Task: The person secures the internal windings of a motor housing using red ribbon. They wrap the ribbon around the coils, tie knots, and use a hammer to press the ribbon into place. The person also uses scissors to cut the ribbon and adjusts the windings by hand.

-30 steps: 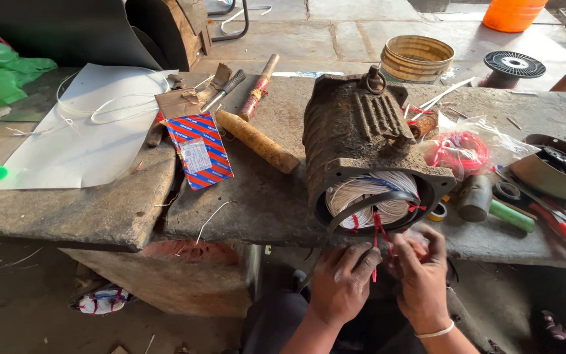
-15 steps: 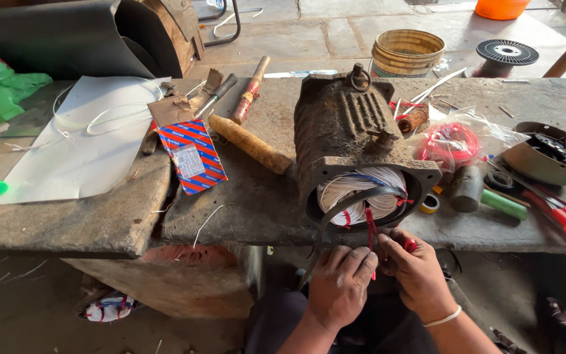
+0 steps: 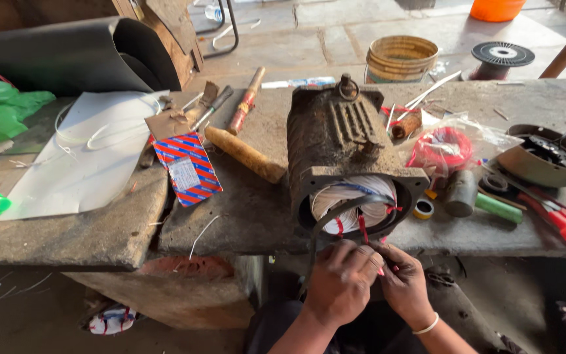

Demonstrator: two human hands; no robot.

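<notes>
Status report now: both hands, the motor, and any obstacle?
Left hand and right hand pinching red wire. Motor housing at bench edge. Dark strap crosses opening.

Both hands sit closer together now than a second ago, right under the motor housing (image 3: pixel 348 164) opening. The left hand (image 3: pixel 339 285) closes up against the right hand (image 3: pixel 401 282), and the red wire (image 3: pixel 363 231) hangs shorter from the opening, pinched between them.

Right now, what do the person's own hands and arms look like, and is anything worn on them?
Both forearms are bare, no sleeves in view. The left hand wears no glove, ring or band. The right hand is also gloveless, with a thin white bangle around its wrist. Both hands look smudged with grime.
</notes>
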